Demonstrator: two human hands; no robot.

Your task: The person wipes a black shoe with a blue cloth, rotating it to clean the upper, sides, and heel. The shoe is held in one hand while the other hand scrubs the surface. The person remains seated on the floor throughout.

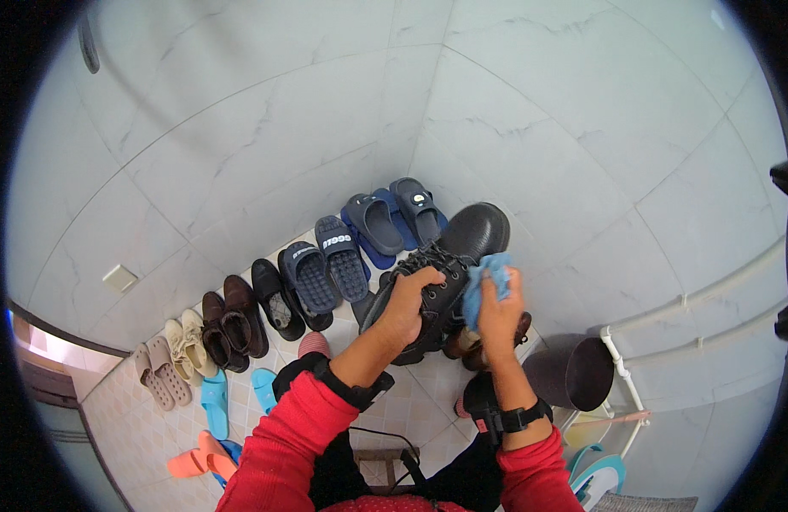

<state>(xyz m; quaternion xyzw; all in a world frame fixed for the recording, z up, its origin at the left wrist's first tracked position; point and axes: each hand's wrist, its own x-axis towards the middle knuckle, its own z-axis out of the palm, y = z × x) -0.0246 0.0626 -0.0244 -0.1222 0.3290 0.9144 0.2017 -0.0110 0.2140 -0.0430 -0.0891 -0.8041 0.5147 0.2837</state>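
Note:
A black lace-up leather shoe [462,243] is held up in front of me, its toe pointing away to the upper right. My left hand [406,304] grips it by the ankle opening, the thumb over the lacing. Bunched in my right hand [500,311] is a light blue cloth [484,286], pressed against or very close to the right side of the shoe; the cloth is slightly blurred. Behind my right hand, a brown shoe [524,328] is partly hidden.
Along the tiled wall stands a row of footwear: dark slippers [373,224], black shoes [275,294], brown shoes [245,316], cream shoes [189,341] and beige clogs [162,373]. Blue slippers [214,403] and orange slippers [202,457] lie nearer. A dark bucket [573,371] stands right, beside white pipes [620,363].

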